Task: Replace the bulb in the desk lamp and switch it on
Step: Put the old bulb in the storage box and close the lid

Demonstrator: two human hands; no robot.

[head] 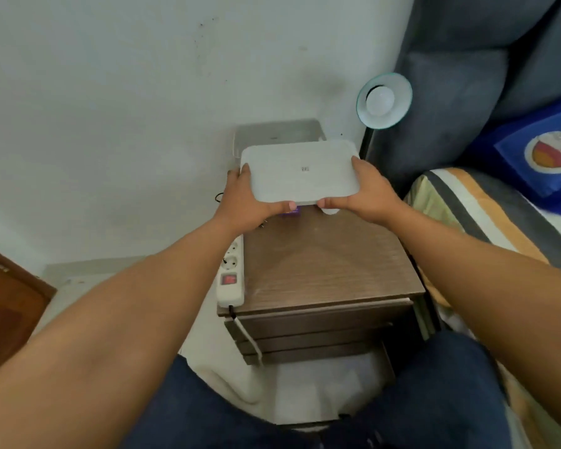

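- The person is holding a flat white lid (300,171) level above the back of a wooden nightstand (324,264), one hand at each near corner.
- The left hand (245,202) is gripping the lid's left edge, thumb lying along the near edge and fingers curling under the side.
- The right hand (358,192) is gripping the right edge in the same way, thumb pointing toward the left thumb.
- A white box (272,134) is sitting against the wall behind and partly beneath the lid; its contents are hidden.
- A small purple item (290,212) is showing just under the lid's near edge; what it is cannot be told.
- The desk lamp (384,100) is standing at the nightstand's far right corner, beside a grey headboard (460,82); its pale glass shade is tilting toward the viewer.
- A white bulb (380,100) is sitting inside the shade, unlit.
- A white power strip (230,273) with a red switch is lying along the nightstand's left edge.
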